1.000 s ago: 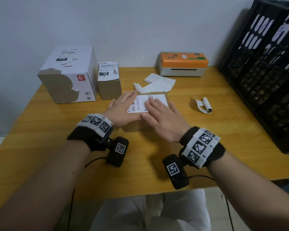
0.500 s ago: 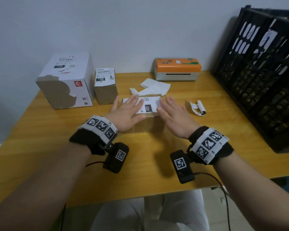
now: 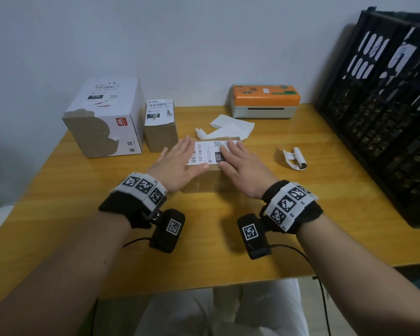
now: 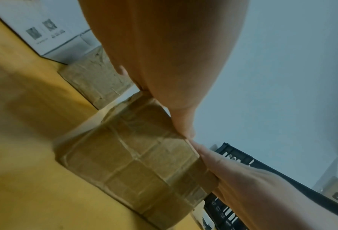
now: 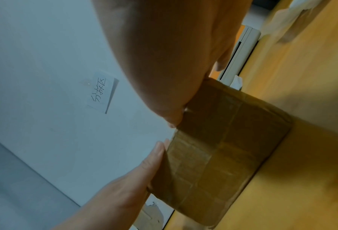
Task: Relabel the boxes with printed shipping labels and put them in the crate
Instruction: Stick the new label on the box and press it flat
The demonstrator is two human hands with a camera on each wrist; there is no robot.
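A low brown cardboard box (image 3: 204, 181) lies at the middle of the wooden table (image 3: 325, 190), with a white shipping label (image 3: 207, 152) on its top. My left hand (image 3: 177, 163) lies flat on the left part of the top, fingers straight. My right hand (image 3: 240, 163) lies flat on the right part, its fingers over the label's edge. The left wrist view shows the taped front of the box (image 4: 140, 161) under both palms; the right wrist view shows the same box (image 5: 219, 149). The black crate (image 3: 386, 112) stands at the right edge of the table.
A large white and brown box (image 3: 104, 117) and a small labelled box (image 3: 160, 124) stand at the back left. An orange-topped label printer (image 3: 264, 100) sits by the wall. White backing sheets (image 3: 230, 128) and a curled paper scrap (image 3: 295, 158) lie behind and to the right.
Both hands have slid apart across the box top, uncovering more of the label. They still lie flat on it.
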